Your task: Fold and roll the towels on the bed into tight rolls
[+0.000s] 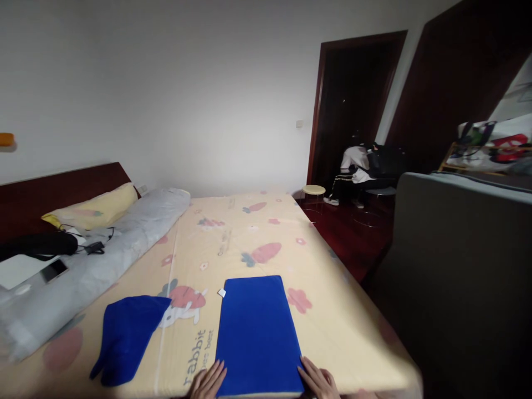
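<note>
A blue towel lies flat in a rectangle on the bed, with a small white tag sticking out at its far left edge. My left hand rests on its near left edge, fingers stretched out and lying flat. At the near right edge, my right hand touches the towel with its fingers extended. Neither hand grips anything. To the left, a second blue cloth lies loosely bunched on the sheet. The bottom of the view cuts off both wrists.
The bed has a cream sheet with carrot and rabbit prints. A rolled grey quilt, pillow and phone lie left. A dark grey panel stands right; a person sits near the doorway beside a stool.
</note>
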`<state>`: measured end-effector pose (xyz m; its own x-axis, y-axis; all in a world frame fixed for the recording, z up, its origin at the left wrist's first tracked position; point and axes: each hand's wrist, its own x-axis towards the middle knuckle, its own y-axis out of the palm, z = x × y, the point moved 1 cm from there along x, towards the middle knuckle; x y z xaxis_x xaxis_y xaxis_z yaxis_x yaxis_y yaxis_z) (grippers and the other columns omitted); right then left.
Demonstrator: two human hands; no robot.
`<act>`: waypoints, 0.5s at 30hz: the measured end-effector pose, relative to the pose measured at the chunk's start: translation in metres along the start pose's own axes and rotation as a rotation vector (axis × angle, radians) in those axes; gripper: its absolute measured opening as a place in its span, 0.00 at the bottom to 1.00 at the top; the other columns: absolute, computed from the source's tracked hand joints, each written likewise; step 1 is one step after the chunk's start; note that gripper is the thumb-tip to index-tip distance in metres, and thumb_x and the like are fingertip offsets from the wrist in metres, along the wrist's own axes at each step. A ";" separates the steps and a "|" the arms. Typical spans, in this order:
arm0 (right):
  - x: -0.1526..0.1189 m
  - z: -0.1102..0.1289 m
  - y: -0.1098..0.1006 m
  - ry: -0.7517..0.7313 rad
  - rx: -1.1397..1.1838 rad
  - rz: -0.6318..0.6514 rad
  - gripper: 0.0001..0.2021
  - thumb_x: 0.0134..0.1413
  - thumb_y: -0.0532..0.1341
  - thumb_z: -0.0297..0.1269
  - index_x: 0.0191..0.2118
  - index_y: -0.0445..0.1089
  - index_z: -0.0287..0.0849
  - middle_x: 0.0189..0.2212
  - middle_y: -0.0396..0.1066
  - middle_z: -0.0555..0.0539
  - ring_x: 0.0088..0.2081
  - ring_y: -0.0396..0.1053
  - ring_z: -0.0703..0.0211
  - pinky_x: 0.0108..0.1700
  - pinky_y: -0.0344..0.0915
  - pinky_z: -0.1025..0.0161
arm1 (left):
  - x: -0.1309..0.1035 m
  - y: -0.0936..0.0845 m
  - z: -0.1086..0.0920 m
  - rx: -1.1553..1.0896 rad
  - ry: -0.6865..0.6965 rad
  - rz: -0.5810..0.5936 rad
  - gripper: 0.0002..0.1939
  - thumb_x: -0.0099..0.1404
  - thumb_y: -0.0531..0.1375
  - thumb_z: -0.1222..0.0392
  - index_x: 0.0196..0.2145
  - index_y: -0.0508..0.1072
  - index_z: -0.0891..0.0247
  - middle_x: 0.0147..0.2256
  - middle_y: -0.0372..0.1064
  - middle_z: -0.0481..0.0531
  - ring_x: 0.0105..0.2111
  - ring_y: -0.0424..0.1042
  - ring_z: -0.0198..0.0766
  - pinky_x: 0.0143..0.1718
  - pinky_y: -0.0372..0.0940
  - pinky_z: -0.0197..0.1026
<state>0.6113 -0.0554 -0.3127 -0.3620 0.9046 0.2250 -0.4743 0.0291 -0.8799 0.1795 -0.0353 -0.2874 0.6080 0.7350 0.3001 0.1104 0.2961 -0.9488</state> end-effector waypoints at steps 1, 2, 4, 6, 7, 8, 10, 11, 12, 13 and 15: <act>-0.001 0.000 -0.002 -0.022 -0.021 -0.012 0.27 0.55 0.56 0.34 0.62 0.60 0.57 0.62 0.59 0.45 0.60 0.62 0.49 0.54 0.65 0.53 | 0.002 -0.005 0.001 0.003 0.028 -0.008 0.47 0.49 0.52 0.75 0.65 0.52 0.47 0.58 0.65 0.41 0.54 0.70 0.35 0.50 0.70 0.37; -0.001 0.000 -0.004 -0.045 -0.046 -0.038 0.26 0.56 0.55 0.32 0.61 0.61 0.56 0.61 0.60 0.45 0.60 0.63 0.49 0.52 0.66 0.54 | 0.003 -0.010 0.001 0.007 0.038 -0.021 0.46 0.49 0.52 0.76 0.65 0.53 0.49 0.58 0.65 0.42 0.54 0.70 0.35 0.50 0.69 0.36; -0.002 0.003 -0.005 -0.097 -0.090 -0.106 0.24 0.56 0.55 0.30 0.58 0.66 0.55 0.58 0.65 0.46 0.57 0.66 0.51 0.49 0.68 0.56 | 0.005 -0.018 0.000 0.011 0.044 -0.051 0.44 0.50 0.51 0.77 0.63 0.58 0.49 0.56 0.68 0.43 0.54 0.70 0.34 0.51 0.69 0.36; -0.003 0.007 -0.007 -0.125 -0.121 -0.178 0.21 0.57 0.55 0.30 0.54 0.69 0.54 0.56 0.68 0.46 0.54 0.70 0.53 0.47 0.69 0.58 | 0.006 -0.023 -0.001 0.004 0.037 -0.072 0.40 0.52 0.51 0.77 0.60 0.64 0.49 0.54 0.71 0.44 0.53 0.71 0.35 0.50 0.69 0.36; -0.002 0.009 -0.008 -0.127 -0.131 -0.210 0.20 0.57 0.56 0.30 0.53 0.70 0.54 0.55 0.70 0.47 0.53 0.71 0.54 0.46 0.69 0.58 | 0.006 -0.025 -0.001 -0.002 0.032 -0.078 0.38 0.53 0.52 0.77 0.58 0.66 0.49 0.54 0.71 0.45 0.53 0.71 0.36 0.50 0.69 0.37; -0.001 0.011 -0.011 -0.122 -0.138 -0.235 0.19 0.57 0.57 0.30 0.52 0.71 0.53 0.54 0.70 0.47 0.51 0.72 0.54 0.46 0.69 0.59 | 0.005 -0.027 -0.001 -0.010 0.028 -0.078 0.36 0.54 0.52 0.77 0.57 0.68 0.49 0.53 0.72 0.45 0.52 0.72 0.37 0.50 0.70 0.38; 0.001 0.015 -0.016 -0.096 -0.144 -0.254 0.16 0.57 0.57 0.32 0.50 0.72 0.53 0.54 0.71 0.47 0.50 0.72 0.54 0.46 0.68 0.58 | 0.005 -0.031 0.000 -0.031 0.020 -0.065 0.32 0.56 0.52 0.76 0.54 0.70 0.50 0.53 0.73 0.47 0.52 0.72 0.38 0.49 0.70 0.40; 0.002 0.017 -0.019 -0.082 -0.142 -0.248 0.15 0.57 0.58 0.33 0.49 0.73 0.53 0.53 0.72 0.47 0.50 0.73 0.54 0.46 0.68 0.58 | 0.004 -0.033 0.000 -0.045 0.015 -0.051 0.31 0.56 0.53 0.76 0.54 0.71 0.50 0.52 0.73 0.48 0.52 0.72 0.39 0.49 0.70 0.41; 0.002 0.018 -0.022 -0.069 -0.135 -0.232 0.15 0.57 0.58 0.34 0.48 0.73 0.53 0.53 0.72 0.47 0.49 0.73 0.53 0.46 0.68 0.57 | 0.004 -0.035 0.000 -0.064 0.011 -0.033 0.31 0.56 0.53 0.76 0.54 0.71 0.50 0.52 0.73 0.48 0.52 0.72 0.39 0.50 0.70 0.42; 0.002 0.019 -0.025 -0.056 -0.122 -0.209 0.14 0.57 0.58 0.35 0.47 0.74 0.54 0.52 0.73 0.47 0.49 0.73 0.53 0.46 0.67 0.57 | 0.003 -0.036 0.001 -0.088 0.004 -0.014 0.31 0.56 0.53 0.76 0.53 0.71 0.50 0.52 0.74 0.49 0.53 0.72 0.40 0.50 0.70 0.43; 0.001 0.020 -0.030 -0.032 -0.087 -0.155 0.14 0.57 0.57 0.35 0.47 0.74 0.55 0.52 0.73 0.47 0.50 0.72 0.52 0.47 0.67 0.55 | 0.003 -0.041 0.000 -0.155 -0.023 0.025 0.31 0.56 0.53 0.76 0.53 0.71 0.50 0.51 0.74 0.49 0.53 0.72 0.41 0.50 0.70 0.45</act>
<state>0.6086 -0.0639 -0.2777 -0.3160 0.8724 0.3729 -0.4555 0.2053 -0.8662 0.1764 -0.0453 -0.2482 0.5945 0.7550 0.2766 0.2167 0.1809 -0.9593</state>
